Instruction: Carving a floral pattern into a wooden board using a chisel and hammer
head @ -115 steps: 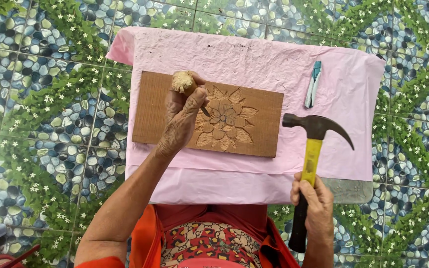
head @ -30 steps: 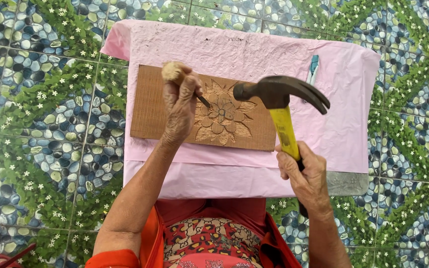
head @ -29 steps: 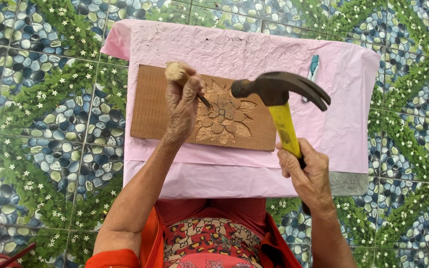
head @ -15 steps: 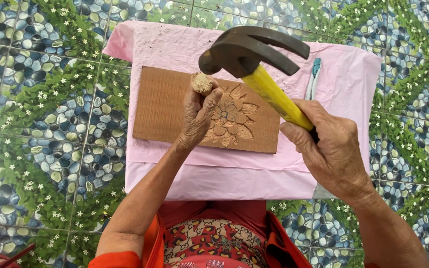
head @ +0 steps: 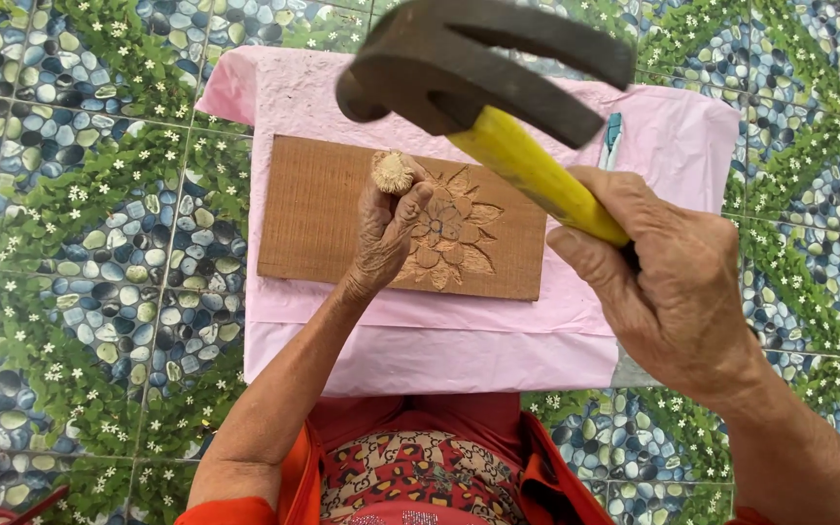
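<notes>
A pink sheet of thin plastic or paper (head: 439,340) is spread on a floor of tiles printed with blue-grey pebbles, green leaves and small white flowers (head: 80,224). On the sheet, nearer its far edge than its near edge, lies a rectangular brown wooden board (head: 318,214) with a flower carved in relief on its right half; the board's long axis runs left to right across the sheet. Near the sheet's far right corner a small teal-and-white tool (head: 613,136), possibly a brush or a pen, lies with its length pointing away from the person; the hammer covers most of it, so I cannot tell which it is. At the near edge the person's red patterned clothing (head: 420,467) shows, with the sheet's front hanging over the lap.

The left hand (head: 386,228) is closed round a chisel with a pale, frayed wooden handle (head: 393,172). Its mushroomed butt stands clear above the fist, and the tool is upright, tilted slightly, with its tip hidden by the fingers at the left side of the carved flower. The forearm crosses the board's near edge and covers part of it.

The right hand (head: 673,292) holds in a closed grip a claw hammer with a yellow handle and dark steel head (head: 483,73). The hammer is raised above the board, close to the camera, and blocks the sheet's far edge. Its handle runs from the fist up and to the left; the striking face points left, just above and beside the chisel's butt, and the claw points right.
</notes>
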